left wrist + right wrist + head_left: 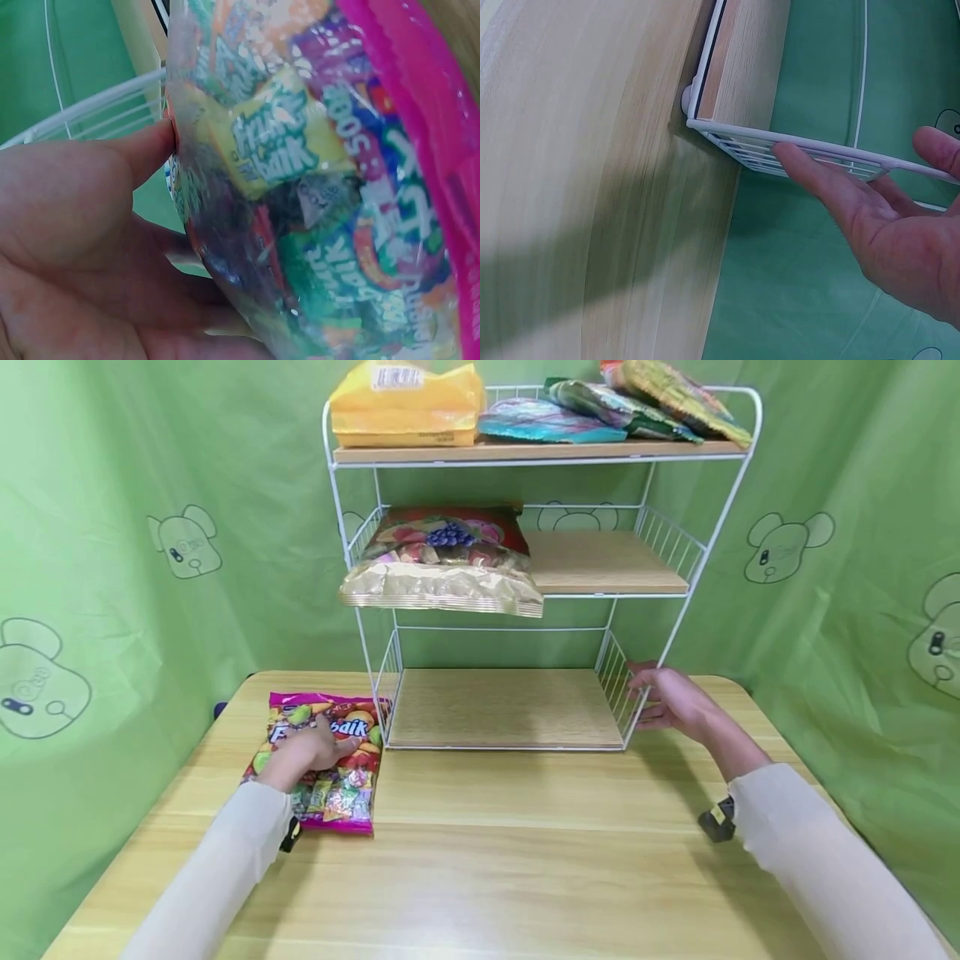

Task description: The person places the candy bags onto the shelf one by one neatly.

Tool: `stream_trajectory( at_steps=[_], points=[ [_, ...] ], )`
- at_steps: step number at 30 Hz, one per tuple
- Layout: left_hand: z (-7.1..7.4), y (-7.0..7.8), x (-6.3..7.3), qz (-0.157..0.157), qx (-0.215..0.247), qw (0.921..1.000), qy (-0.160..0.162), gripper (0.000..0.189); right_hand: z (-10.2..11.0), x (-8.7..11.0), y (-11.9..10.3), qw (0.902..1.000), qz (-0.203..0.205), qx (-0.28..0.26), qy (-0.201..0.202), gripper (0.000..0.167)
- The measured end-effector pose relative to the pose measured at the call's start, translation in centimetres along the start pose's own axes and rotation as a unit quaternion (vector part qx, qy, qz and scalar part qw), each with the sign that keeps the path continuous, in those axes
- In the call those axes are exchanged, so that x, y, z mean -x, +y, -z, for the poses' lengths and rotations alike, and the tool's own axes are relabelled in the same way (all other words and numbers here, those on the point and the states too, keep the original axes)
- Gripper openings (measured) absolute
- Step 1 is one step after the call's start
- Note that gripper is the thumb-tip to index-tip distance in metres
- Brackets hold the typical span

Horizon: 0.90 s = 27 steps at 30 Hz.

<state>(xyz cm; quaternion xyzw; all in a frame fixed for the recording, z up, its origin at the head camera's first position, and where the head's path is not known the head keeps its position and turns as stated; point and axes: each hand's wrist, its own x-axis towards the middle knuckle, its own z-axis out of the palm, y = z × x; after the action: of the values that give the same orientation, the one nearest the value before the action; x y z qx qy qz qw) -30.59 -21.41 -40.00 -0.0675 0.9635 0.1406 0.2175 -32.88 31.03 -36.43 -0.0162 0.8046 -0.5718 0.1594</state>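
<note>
At the left of the table, a pink-edged bag of fruit candies (337,810) lies beside the white wire rack (495,748). My left hand (311,750) rests over this bag in the head view. The left wrist view shows the thumb and fingertips against the clear bag front (300,142), with wrapped candies behind it. On the other side, my right hand (678,702) touches the rack's lower right side. Its fingers (832,184) are fairly straight along the white side frame (780,138), the thumb held apart from them.
The rack has three wooden shelves. A red and gold candy bag (450,572) overhangs the middle shelf's front edge. A yellow package (405,410) and several snack bags (555,422) occupy the top. Green curtain (247,585) surrounds the wooden table (487,860).
</note>
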Motion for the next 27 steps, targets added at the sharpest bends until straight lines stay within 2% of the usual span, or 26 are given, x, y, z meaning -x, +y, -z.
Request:
stream_trajectory(
  at_steps=[3,7,9,11,12,14,17,20,22,23,25,27],
  points=[
    [0.0,0.2,0.2,-0.005,-0.008,0.9999,-0.005,0.095,-0.1,0.0,0.1,1.0000,0.000,0.000,0.003,0.071],
    [0.5,-0.4,0.3,-0.042,-0.013,0.9989,-0.011,0.094,-0.3,-0.1,0.2,1.0000,-0.003,-0.003,0.001,0.071],
    [1.0,-1.0,0.3,-0.070,-0.013,0.9974,-0.010,0.093,-0.3,-0.2,0.2,1.0000,-0.005,-0.006,-0.002,0.071],
    [1.8,-1.7,0.3,-0.085,-0.002,0.9964,-0.007,0.091,-0.4,-0.3,0.2,0.9999,-0.005,-0.010,-0.003,0.071],
    [2.2,-2.2,0.2,-0.091,0.001,0.9958,-0.001,0.088,-0.4,-0.3,0.2,0.9999,-0.005,-0.011,-0.003,0.071],
    [3.0,-3.1,0.1,-0.103,0.010,0.9940,0.033,0.081,-0.3,-0.3,0.2,0.9999,-0.005,-0.010,-0.002,0.071],
    [3.9,-4.8,-0.2,-0.118,0.036,0.9863,0.109,0.064,-0.2,-0.2,0.1,1.0000,-0.004,-0.003,0.003,0.071],
    [4.2,-6.5,-0.5,-0.113,0.057,0.9741,0.188,0.052,-0.2,-0.1,0.0,1.0000,-0.003,0.003,0.005,0.071],
    [4.2,-7.6,-0.7,-0.094,0.069,0.9680,0.222,0.050,-0.2,-0.1,-0.1,1.0000,-0.004,0.004,0.006,0.071],
    [4.1,-8.0,-0.7,-0.078,0.073,0.9681,0.227,0.053,-0.2,-0.1,-0.1,1.0000,-0.005,0.003,0.006,0.071],
    [3.9,-8.7,-0.7,-0.050,0.077,0.9737,0.208,0.064,-0.1,-0.1,-0.1,1.0000,-0.005,0.002,0.006,0.071],
    [3.8,-9.3,-0.8,-0.029,0.079,0.9840,0.157,0.080,-0.1,-0.1,-0.1,1.0000,-0.006,0.001,0.006,0.071]
  ],
)
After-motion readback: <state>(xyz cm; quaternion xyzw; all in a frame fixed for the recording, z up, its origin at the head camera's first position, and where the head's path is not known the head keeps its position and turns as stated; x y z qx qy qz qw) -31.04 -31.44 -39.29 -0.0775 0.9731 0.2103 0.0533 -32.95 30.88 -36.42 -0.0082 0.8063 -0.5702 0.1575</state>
